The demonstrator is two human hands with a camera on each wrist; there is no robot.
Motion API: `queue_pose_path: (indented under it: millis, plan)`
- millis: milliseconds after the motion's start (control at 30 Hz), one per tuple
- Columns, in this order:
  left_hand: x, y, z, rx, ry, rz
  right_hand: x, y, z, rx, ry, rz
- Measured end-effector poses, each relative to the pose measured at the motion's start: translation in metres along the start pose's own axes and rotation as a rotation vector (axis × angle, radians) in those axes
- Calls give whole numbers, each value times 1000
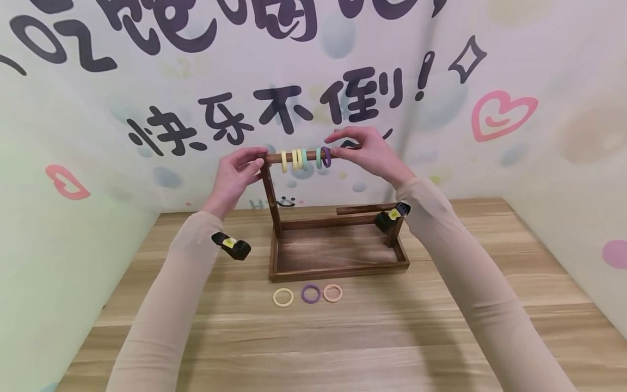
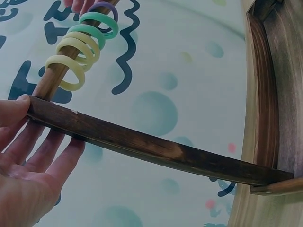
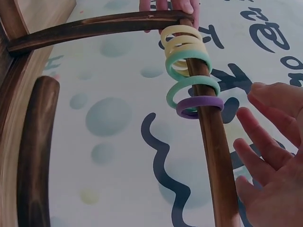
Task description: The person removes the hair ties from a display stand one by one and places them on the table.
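Note:
The left hand (image 1: pixel 237 173) holds the top of the dark wooden post (image 2: pixel 142 142) of a ring stand, thumb on its end and fingers behind it. A round bar (image 3: pixel 215 156) extends from that post. Yellow rings (image 2: pixel 61 59) hang nearest the left hand, followed by two green rings (image 3: pixel 203 81) and a purple ring (image 3: pixel 208 102). Beside the bar is the right hand (image 1: pixel 367 151), its fingers spread and loosely bent. In the right wrist view, a gap separates these fingers from the purple ring, and nothing is between them.
The stand's tray-like base (image 1: pixel 338 270) rests on the wood-grain table (image 1: pixel 343 348). A lower bar (image 3: pixel 38 156) runs from the short right post. In front of the base lie a yellow ring (image 1: pixel 283 306), a purple ring (image 1: pixel 311 302) and a pink ring (image 1: pixel 333 301). A printed wall stands behind.

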State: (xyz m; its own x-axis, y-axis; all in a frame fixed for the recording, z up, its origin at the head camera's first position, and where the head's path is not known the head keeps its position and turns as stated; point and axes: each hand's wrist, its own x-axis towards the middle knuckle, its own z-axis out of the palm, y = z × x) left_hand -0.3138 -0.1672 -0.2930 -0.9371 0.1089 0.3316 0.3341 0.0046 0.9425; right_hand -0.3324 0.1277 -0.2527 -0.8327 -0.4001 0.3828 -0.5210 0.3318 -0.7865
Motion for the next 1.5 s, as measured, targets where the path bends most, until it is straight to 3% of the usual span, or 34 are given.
queue_pose_path:
  millis: [100,300,667,867,1267,1500]
  plan:
    - [0,-2,1,3,-4,3,3,1,0,-58,-21,19]
    - [0,-3,3,13,2,2,6,5,2,-72,-83,67]
    - [1,-1,3,38,18,3,10,5,7,-132,-136,50]
    - [2,-2,5,36,12,-1,8,5,7,-167,-124,82]
    - [0,-2,1,50,23,-1,9,-2,8,-214,-51,52]
    - [-1,-3,3,47,22,9,3,7,0,-245,26,31]
